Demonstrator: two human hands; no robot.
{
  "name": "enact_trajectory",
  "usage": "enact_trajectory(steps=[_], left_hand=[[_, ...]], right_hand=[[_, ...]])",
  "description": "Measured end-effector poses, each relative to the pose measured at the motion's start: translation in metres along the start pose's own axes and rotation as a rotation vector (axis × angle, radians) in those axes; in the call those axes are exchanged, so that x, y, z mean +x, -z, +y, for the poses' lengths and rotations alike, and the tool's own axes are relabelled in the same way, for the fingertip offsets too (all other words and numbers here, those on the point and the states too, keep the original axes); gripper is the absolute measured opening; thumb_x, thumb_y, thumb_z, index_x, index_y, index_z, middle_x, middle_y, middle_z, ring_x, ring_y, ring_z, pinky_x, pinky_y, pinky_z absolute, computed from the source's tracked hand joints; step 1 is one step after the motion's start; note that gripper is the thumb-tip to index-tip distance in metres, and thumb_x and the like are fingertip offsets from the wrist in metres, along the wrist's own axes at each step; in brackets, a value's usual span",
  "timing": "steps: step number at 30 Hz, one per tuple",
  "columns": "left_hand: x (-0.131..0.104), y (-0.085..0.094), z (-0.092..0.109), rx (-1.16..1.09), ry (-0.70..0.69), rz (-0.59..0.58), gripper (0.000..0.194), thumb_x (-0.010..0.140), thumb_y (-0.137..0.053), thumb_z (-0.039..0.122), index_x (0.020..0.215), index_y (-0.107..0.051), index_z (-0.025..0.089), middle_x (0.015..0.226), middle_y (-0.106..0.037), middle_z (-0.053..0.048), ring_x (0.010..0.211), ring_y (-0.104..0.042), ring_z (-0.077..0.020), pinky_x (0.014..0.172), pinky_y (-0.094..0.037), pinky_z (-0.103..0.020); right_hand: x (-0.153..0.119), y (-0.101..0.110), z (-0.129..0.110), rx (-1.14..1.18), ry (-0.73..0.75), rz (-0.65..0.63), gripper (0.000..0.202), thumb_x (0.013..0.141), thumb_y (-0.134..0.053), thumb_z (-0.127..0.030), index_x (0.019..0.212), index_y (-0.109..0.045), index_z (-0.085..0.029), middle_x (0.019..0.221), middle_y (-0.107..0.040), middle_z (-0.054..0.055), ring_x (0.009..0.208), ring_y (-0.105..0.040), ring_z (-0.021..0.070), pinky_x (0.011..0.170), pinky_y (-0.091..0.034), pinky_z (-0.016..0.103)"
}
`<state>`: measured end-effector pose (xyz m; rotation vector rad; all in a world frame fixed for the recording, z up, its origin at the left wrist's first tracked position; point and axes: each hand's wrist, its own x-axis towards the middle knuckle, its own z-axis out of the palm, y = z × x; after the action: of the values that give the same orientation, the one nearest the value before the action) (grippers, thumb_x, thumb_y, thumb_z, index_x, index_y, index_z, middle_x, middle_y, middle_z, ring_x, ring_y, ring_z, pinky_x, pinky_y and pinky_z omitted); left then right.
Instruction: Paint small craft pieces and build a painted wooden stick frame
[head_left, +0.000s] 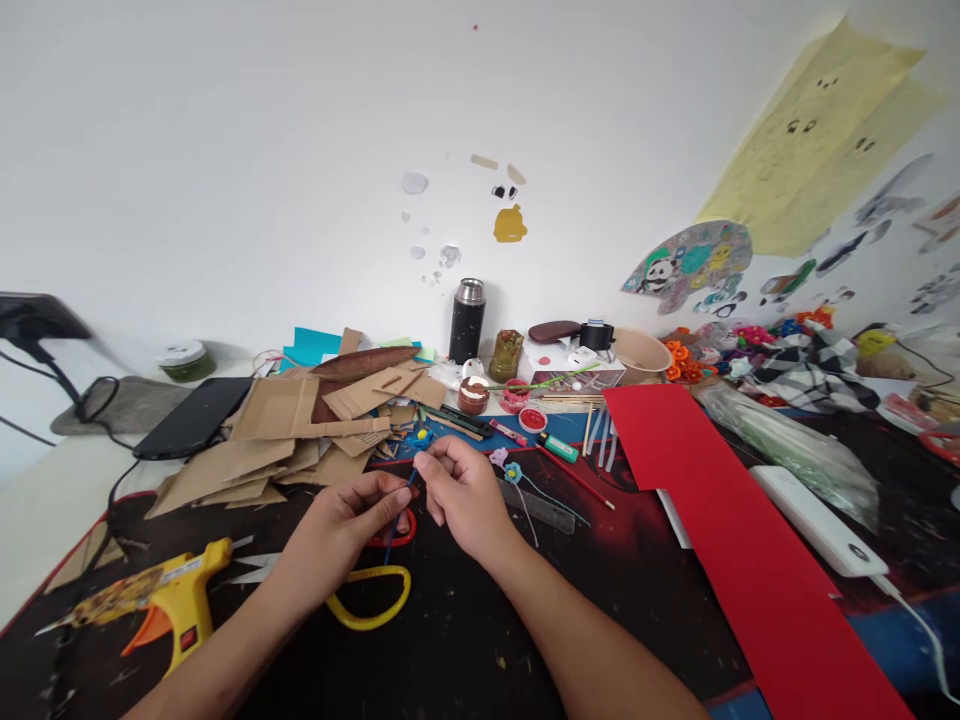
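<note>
A thin blue stem [412, 480] with a small blue and yellow flower head [421, 438] at its top is held between my two hands. My left hand [365, 515] pinches the stem lower down. Near the flower head, my right hand [457, 485] has its thumb and forefinger closed on the same stem. Below my left hand lie scissors with a yellow and red handle [371, 625], their blades partly hidden by my wrist. Two small flowers, one lilac [499, 457] and one blue [513, 471], rest with their stems right of my hands.
A yellow glue gun [187, 590] and cardboard pieces [277, 410] are at the left. A black bottle [466, 325] stands by the wall. Red card [757, 550], a white power bank [817, 520] and a red pencil [577, 480] lie to the right.
</note>
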<state>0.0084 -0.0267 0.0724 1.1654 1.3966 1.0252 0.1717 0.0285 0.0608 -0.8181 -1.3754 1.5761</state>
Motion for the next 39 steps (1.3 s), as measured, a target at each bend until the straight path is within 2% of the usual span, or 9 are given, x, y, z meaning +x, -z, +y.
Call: enact_trajectory(steps=[3, 9, 15, 21, 24, 27, 30, 34, 39], left_hand=[[0.0, -0.001, -0.001, -0.018, 0.005, -0.029, 0.057, 0.071, -0.084, 0.077, 0.077, -0.078, 0.021, 0.064, -0.064, 0.0, 0.059, -0.051, -0.0146, 0.059, -0.043, -0.026], [-0.002, -0.005, 0.005, -0.037, -0.041, -0.111, 0.053, 0.074, -0.084, 0.075, 0.085, -0.078, 0.022, 0.07, -0.072, -0.002, 0.062, -0.058, -0.0166, 0.061, -0.048, -0.028], [-0.001, -0.003, 0.005, -0.007, -0.035, -0.166, 0.056, 0.078, -0.079, 0.077, 0.078, -0.076, 0.021, 0.069, -0.072, -0.003, 0.06, -0.056, -0.0159, 0.059, -0.047, -0.028], [0.001, 0.0, -0.004, -0.037, -0.044, -0.078, 0.055, 0.074, -0.085, 0.075, 0.082, -0.077, 0.021, 0.066, -0.07, -0.001, 0.06, -0.056, -0.0145, 0.059, -0.045, -0.026], [0.002, 0.0, -0.007, -0.085, -0.012, -0.013, 0.056, 0.069, -0.09, 0.074, 0.084, -0.076, 0.021, 0.064, -0.069, 0.0, 0.059, -0.056, -0.0145, 0.059, -0.045, -0.026], [0.002, 0.0, -0.008, -0.123, 0.014, 0.002, 0.057, 0.065, -0.092, 0.073, 0.082, -0.074, 0.021, 0.064, -0.068, 0.0, 0.059, -0.057, -0.0146, 0.058, -0.045, -0.026], [0.001, 0.0, -0.007, -0.116, -0.001, -0.007, 0.056, 0.067, -0.092, 0.072, 0.081, -0.074, 0.02, 0.065, -0.068, 0.001, 0.06, -0.056, -0.014, 0.059, -0.045, -0.026], [0.0, 0.0, -0.004, -0.079, -0.02, -0.019, 0.06, 0.065, -0.093, 0.073, 0.09, -0.077, 0.021, 0.07, -0.073, -0.001, 0.065, -0.06, -0.0159, 0.062, -0.049, -0.028], [0.0, -0.002, -0.004, -0.087, 0.051, -0.007, 0.068, 0.063, -0.088, 0.082, 0.092, -0.076, 0.021, 0.067, -0.073, 0.0, 0.064, -0.063, -0.017, 0.063, -0.052, -0.029]], right_hand=[[0.0, 0.0, 0.0, -0.004, -0.009, 0.007, 0.038, 0.094, -0.073, -0.056, 0.083, -0.056, -0.024, 0.049, -0.045, -0.012, 0.037, -0.036, 0.008, 0.04, -0.024, 0.022], [0.001, 0.001, -0.001, 0.005, -0.006, 0.023, 0.038, 0.093, -0.074, -0.057, 0.085, -0.056, -0.023, 0.052, -0.049, -0.011, 0.038, -0.038, 0.0079, 0.04, -0.026, 0.022], [0.002, 0.002, 0.001, 0.019, 0.004, 0.025, 0.038, 0.095, -0.073, -0.056, 0.085, -0.056, -0.023, 0.05, -0.048, -0.012, 0.037, -0.037, 0.0077, 0.04, -0.027, 0.022], [0.001, 0.001, 0.0, 0.053, -0.013, -0.011, 0.04, 0.094, -0.073, -0.06, 0.091, -0.058, -0.023, 0.052, -0.048, -0.012, 0.038, -0.039, 0.0081, 0.04, -0.028, 0.022], [0.0, 0.0, -0.001, 0.041, -0.025, -0.061, 0.041, 0.094, -0.073, -0.061, 0.094, -0.06, -0.023, 0.053, -0.05, -0.012, 0.039, -0.04, 0.0082, 0.041, -0.029, 0.022], [-0.001, -0.001, 0.001, 0.025, -0.039, -0.074, 0.042, 0.091, -0.076, -0.062, 0.093, -0.061, -0.022, 0.054, -0.049, -0.012, 0.039, -0.04, 0.0082, 0.041, -0.029, 0.022], [0.0, -0.001, 0.004, 0.006, -0.045, -0.063, 0.041, 0.091, -0.076, -0.061, 0.088, -0.061, -0.022, 0.054, -0.05, -0.011, 0.039, -0.04, 0.008, 0.041, -0.029, 0.022], [0.003, 0.002, 0.005, 0.012, -0.037, -0.02, 0.042, 0.091, -0.077, -0.061, 0.085, -0.06, -0.022, 0.055, -0.051, -0.01, 0.038, -0.04, 0.0073, 0.04, -0.027, 0.022], [0.004, 0.004, 0.005, 0.019, -0.011, 0.039, 0.04, 0.091, -0.077, -0.059, 0.088, -0.06, -0.023, 0.05, -0.045, -0.013, 0.037, -0.038, 0.0081, 0.041, -0.026, 0.022]])
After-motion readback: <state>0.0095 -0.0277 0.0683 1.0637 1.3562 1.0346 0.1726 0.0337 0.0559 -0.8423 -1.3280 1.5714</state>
